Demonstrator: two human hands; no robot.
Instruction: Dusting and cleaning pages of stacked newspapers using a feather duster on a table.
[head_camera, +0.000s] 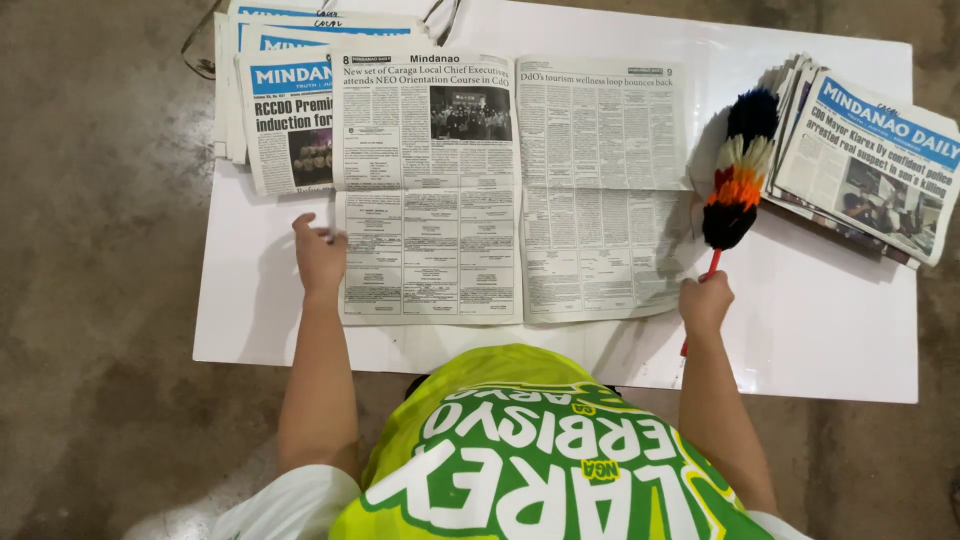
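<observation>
An open newspaper (510, 190) lies spread flat on a white board (820, 330). My left hand (320, 255) rests on the paper's left edge, fingers lying flat on it. My right hand (706, 302) grips the red handle of a feather duster (740, 170). Its fluffy head, banded black, orange, white and blue, lies over the paper's right edge, pointing away from me.
A stack of folded newspapers (285, 110) lies at the board's far left, partly under the open paper. Another fanned stack (870, 160) sits at the far right. A pair of glasses (200, 50) lies at the top left. Bare concrete floor (100, 300) surrounds the board.
</observation>
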